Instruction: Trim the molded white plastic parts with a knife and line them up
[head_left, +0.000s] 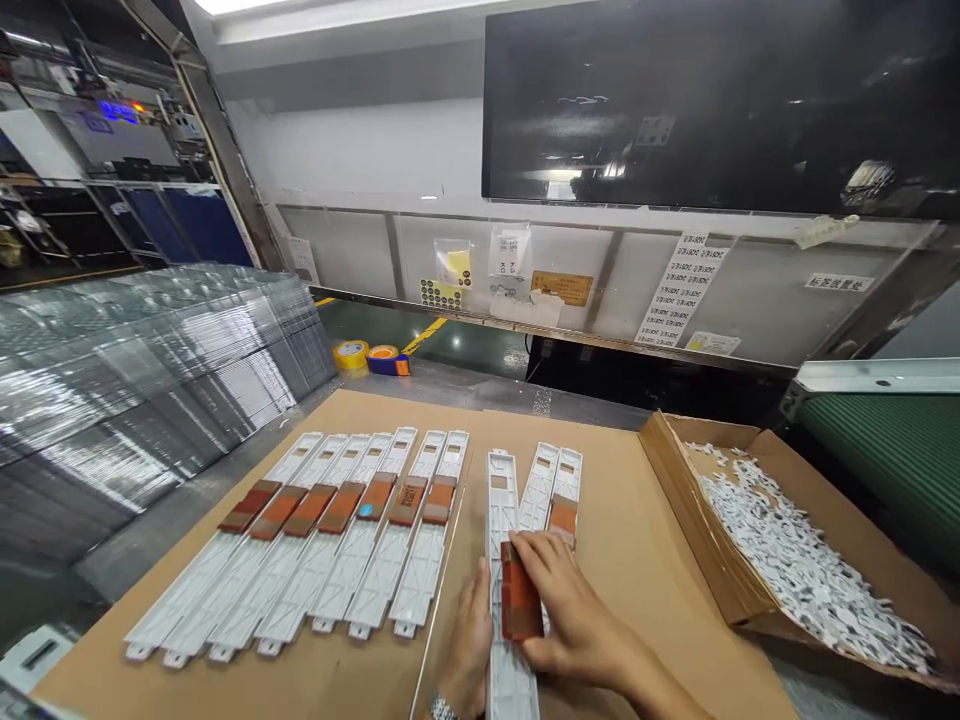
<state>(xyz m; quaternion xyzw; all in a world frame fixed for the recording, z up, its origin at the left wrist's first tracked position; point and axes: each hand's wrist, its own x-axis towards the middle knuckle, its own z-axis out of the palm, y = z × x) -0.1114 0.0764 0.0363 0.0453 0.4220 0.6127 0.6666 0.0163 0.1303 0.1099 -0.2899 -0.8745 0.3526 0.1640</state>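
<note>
A long white plastic strip lies lengthwise under my hands, with a rust-orange rectangular pad on it. My right hand grips that pad from above and to the right, its fingers over the pad's top edge. My left hand clasps the strip's left edge below the pad, with a metal watch on the wrist. To the left, several matching strips lie side by side, each with a pad across it. Two more strips lie beyond my hands.
Everything lies on a brown cardboard sheet. An open carton of white plastic pieces stands at right, beside a green conveyor belt. A stack of clear plastic sheets rises at left. Tape rolls sit on the floor beyond.
</note>
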